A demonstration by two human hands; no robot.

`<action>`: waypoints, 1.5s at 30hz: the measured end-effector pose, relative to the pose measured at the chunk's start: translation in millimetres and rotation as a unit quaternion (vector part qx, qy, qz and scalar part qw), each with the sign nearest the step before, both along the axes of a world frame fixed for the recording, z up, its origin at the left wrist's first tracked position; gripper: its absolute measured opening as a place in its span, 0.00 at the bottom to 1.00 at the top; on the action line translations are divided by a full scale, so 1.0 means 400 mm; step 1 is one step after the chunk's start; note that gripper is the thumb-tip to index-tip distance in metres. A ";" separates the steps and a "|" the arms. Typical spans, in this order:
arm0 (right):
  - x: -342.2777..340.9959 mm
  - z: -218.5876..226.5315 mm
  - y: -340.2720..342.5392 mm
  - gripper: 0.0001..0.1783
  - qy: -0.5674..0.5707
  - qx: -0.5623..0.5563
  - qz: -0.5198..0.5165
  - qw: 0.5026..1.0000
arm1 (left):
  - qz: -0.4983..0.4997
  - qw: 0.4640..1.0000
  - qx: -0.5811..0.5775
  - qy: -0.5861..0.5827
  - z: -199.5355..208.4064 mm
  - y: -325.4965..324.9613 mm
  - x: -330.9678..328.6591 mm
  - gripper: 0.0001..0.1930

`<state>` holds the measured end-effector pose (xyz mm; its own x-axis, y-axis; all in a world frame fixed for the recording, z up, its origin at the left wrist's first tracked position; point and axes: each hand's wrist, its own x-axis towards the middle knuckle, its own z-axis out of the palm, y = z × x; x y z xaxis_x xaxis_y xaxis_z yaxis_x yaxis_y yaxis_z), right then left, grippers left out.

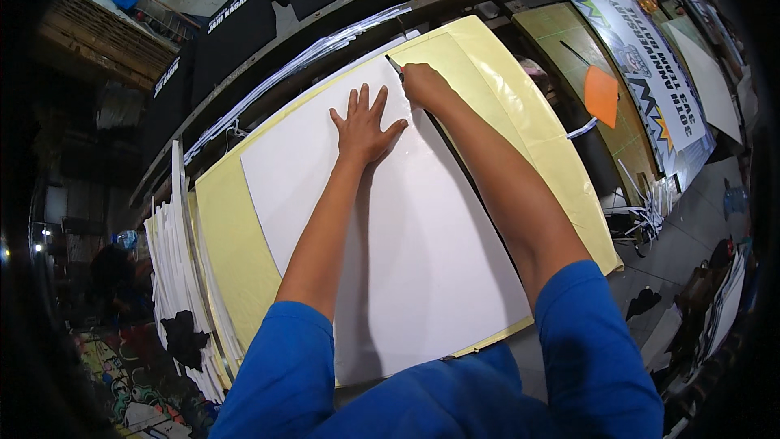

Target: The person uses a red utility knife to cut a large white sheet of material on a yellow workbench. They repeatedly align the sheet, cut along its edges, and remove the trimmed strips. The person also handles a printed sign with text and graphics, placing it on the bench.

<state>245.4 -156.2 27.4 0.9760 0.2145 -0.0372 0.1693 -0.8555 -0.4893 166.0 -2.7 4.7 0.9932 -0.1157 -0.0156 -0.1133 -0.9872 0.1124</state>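
A large white sheet (422, 276) lies on a yellow sheet-covered board (536, 138). My left hand (367, 126) presses on its far part, palm down with the fingers spread. Just to the right, my right hand (426, 88) is closed around a slim dark cutter knife (395, 67) with a bit of red on it. The knife's front end points to the far left, at the sheet's far right corner. From beneath my right forearm, a narrow black strip (487, 203) follows the sheet's right edge. Whether the blade touches the sheet cannot be made out.
Black printed T-shirts (236, 32) lie along the far side. White paper strips (166, 268) hang at the left. On the right are an orange piece (601, 96), a printed banner (642, 73) and a tangle of white strips (646, 211) above the tiled floor.
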 end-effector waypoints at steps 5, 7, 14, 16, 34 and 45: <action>0.019 -0.010 0.003 0.11 -0.007 -0.010 0.018 1.000 | 0.001 1.000 -0.002 -0.006 0.004 -0.003 -0.001 0.44; 0.010 -0.011 -0.007 0.12 -0.030 -0.008 0.029 0.999 | 0.003 1.000 0.000 -0.017 0.000 -0.008 -0.002 0.43; -0.223 -0.002 -0.103 0.13 -0.029 0.023 0.022 0.999 | -0.006 0.999 0.008 -0.043 -0.026 0.003 0.005 0.42; -0.347 0.012 -0.162 0.12 0.014 0.023 0.015 1.000 | -0.005 0.999 0.010 -0.050 -0.031 0.001 0.004 0.42; -1.323 0.183 -0.560 0.26 0.228 -0.037 -0.089 0.969 | 0.004 0.987 0.146 -0.072 -0.038 -0.018 0.008 0.41; -0.949 0.059 -0.575 0.25 -0.041 -0.042 -0.168 0.984 | -0.217 0.972 -0.051 -0.068 0.032 -0.129 -0.595 0.37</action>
